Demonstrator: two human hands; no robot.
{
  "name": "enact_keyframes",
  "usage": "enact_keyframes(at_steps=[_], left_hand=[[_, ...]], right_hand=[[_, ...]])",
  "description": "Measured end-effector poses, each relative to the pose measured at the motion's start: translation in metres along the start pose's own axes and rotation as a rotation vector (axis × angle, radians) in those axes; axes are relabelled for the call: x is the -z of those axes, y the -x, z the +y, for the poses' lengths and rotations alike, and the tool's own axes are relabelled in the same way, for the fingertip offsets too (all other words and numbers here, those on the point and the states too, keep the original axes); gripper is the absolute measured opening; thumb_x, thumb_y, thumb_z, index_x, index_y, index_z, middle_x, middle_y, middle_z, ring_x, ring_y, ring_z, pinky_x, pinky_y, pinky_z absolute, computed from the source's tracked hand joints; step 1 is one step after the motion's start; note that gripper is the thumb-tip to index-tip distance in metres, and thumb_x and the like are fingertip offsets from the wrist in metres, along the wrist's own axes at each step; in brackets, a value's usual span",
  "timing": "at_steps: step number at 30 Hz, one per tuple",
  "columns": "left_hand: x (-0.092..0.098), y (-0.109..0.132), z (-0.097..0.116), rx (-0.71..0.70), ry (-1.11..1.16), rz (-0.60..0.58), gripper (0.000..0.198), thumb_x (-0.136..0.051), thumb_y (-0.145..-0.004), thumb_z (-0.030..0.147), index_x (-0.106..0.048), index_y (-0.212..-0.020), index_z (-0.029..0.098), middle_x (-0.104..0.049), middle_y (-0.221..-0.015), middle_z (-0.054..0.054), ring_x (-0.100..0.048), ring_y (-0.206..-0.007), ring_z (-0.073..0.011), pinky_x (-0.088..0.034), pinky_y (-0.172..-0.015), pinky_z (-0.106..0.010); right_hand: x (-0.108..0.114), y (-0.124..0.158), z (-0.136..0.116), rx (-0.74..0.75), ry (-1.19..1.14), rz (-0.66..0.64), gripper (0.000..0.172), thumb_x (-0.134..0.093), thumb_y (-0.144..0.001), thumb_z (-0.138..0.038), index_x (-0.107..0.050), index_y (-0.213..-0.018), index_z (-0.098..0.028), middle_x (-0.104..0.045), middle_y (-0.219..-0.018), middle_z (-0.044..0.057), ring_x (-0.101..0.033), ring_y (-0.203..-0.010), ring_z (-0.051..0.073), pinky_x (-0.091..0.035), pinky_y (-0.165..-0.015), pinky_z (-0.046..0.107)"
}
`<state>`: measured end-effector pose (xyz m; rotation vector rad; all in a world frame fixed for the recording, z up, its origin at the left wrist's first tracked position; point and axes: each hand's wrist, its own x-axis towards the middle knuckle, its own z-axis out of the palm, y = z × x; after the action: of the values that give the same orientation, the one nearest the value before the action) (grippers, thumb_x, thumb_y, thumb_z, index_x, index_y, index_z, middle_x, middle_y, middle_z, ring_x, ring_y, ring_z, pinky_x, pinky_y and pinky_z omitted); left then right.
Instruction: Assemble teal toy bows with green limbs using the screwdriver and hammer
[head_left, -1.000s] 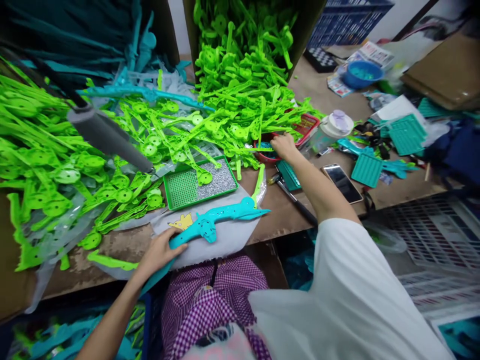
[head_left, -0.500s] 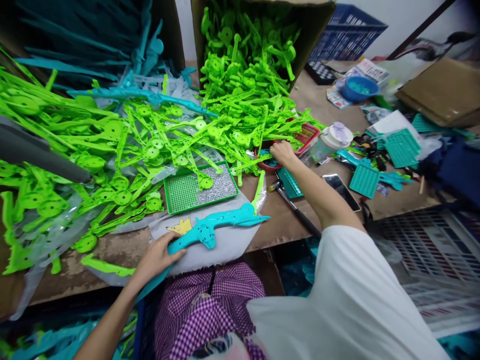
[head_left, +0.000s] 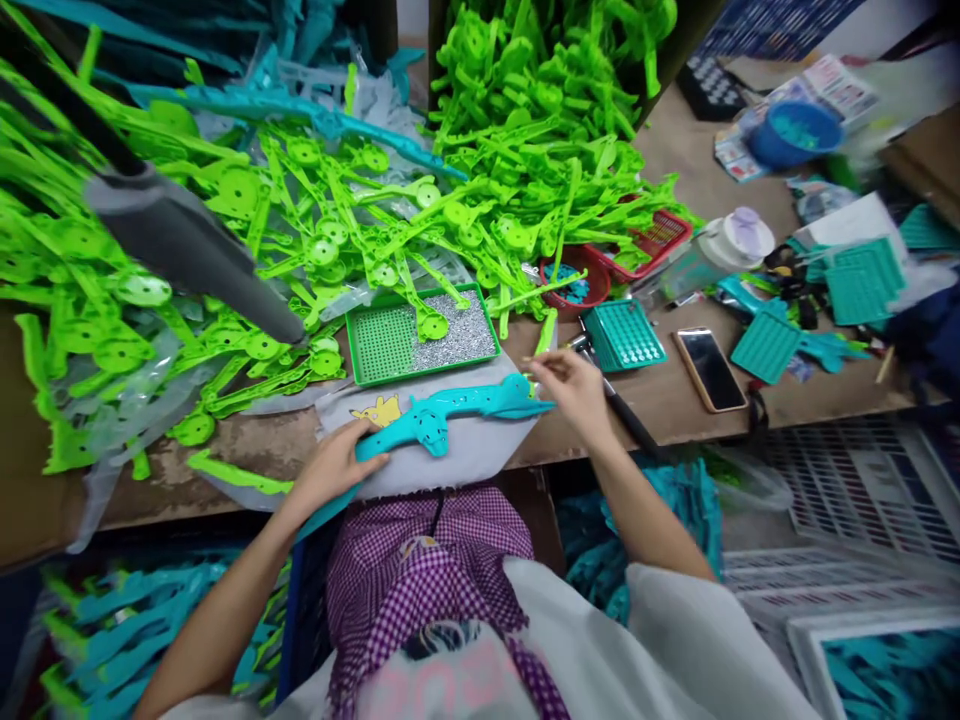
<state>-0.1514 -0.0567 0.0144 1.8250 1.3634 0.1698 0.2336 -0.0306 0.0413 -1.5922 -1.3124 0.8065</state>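
My left hand (head_left: 334,468) sits at lower centre of the frame, fingers curled over the near end of the turquoise toy piece (head_left: 457,408), which lies flat on the grey sheet (head_left: 480,455). My right hand (head_left: 576,385) hovers just beside its pointed tip, fingertips drawn together. I cannot tell whether they pinch anything. The green tray (head_left: 379,345) lies just above.

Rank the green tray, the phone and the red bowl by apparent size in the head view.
1. green tray, clearly largest.
2. phone and red bowl: about alike. The bowl lies farther off and green parts cover some of its rim, so I won't rank one above the other.
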Motion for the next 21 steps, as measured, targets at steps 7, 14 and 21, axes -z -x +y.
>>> enact_keyframes(at_steps=[7,14,21], left_hand=[[-0.001,-0.001,-0.002,-0.012,0.010,0.005,0.045,-0.065,-0.078,0.053,-0.064,-0.109,0.021,-0.072,-0.119,-0.010,-0.066,-0.110,-0.0326,-0.051,-0.098,-0.045],[0.001,-0.002,0.002,-0.030,0.019,-0.016,0.039,-0.065,-0.077,0.051,-0.063,-0.101,0.020,-0.072,-0.108,-0.009,-0.067,-0.100,-0.0316,-0.051,-0.091,-0.044],[0.000,-0.002,-0.002,-0.064,0.010,0.008,0.034,-0.065,-0.079,0.047,-0.063,-0.101,0.021,-0.072,-0.110,-0.008,-0.067,-0.099,-0.0293,-0.051,-0.091,-0.042]], right_hand=[[-0.061,0.050,0.005,-0.008,0.022,0.034,0.017,-0.067,-0.081,-0.037,-0.071,-0.086,-0.021,-0.073,-0.079,0.003,-0.066,-0.071,0.017,-0.054,-0.069,0.032],[-0.072,0.046,0.005,0.043,0.173,-0.062,0.014,-0.063,-0.081,-0.033,-0.067,-0.078,-0.021,-0.070,-0.074,0.003,-0.062,-0.068,0.017,-0.049,-0.069,0.032],[-0.080,0.049,-0.004,0.055,0.358,-0.105,0.012,-0.059,-0.083,-0.030,-0.065,-0.077,-0.022,-0.071,-0.077,0.004,-0.061,-0.070,0.018,-0.045,-0.069,0.031]])
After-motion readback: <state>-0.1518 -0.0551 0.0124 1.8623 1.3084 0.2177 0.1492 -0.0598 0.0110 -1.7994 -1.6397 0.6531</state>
